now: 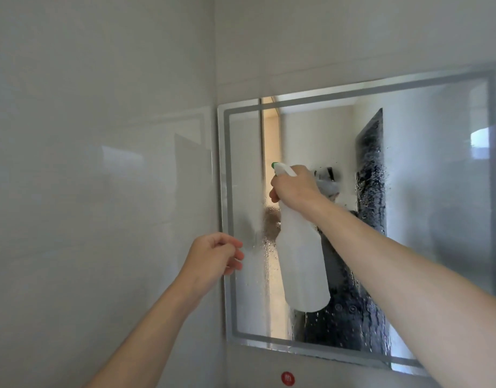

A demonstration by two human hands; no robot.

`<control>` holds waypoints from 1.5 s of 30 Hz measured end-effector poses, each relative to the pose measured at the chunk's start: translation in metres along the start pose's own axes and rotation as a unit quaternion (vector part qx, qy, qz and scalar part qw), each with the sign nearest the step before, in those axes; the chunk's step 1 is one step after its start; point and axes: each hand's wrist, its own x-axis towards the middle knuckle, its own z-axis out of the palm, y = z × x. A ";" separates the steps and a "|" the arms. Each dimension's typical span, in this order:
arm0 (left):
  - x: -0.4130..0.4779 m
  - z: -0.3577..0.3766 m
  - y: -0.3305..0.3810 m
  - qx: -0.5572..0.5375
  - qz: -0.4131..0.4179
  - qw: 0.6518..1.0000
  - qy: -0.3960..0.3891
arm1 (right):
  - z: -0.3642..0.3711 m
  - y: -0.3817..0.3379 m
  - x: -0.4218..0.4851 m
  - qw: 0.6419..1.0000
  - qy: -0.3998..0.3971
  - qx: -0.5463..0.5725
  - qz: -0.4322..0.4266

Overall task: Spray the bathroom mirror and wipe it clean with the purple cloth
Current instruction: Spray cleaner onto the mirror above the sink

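Note:
The rectangular bathroom mirror [426, 169] hangs on the tiled wall, with a frosted band round its edge. Its left and middle parts are wet with droplets and mist. A white spray bottle [301, 264] with a green-tipped nozzle is held up close to the glass, nozzle pointing left. My right hand [293, 187] grips its neck and trigger. My left hand [216, 254] hovers at the mirror's left edge, fingers loosely curled, holding nothing. No purple cloth is in view.
Glossy white wall tiles [101, 191] fill the left side and the space above the mirror. A small round red sticker [287, 378] sits on the wall below the mirror's bottom edge.

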 end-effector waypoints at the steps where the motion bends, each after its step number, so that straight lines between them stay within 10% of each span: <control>1: 0.001 -0.001 0.004 0.001 0.004 1.000 -0.001 | -0.001 -0.005 0.003 1.000 0.000 -0.002 -0.006; 45: -0.007 0.172 0.121 -0.003 0.168 0.968 -0.187 | -0.290 0.025 -0.067 0.934 0.310 -0.146 0.102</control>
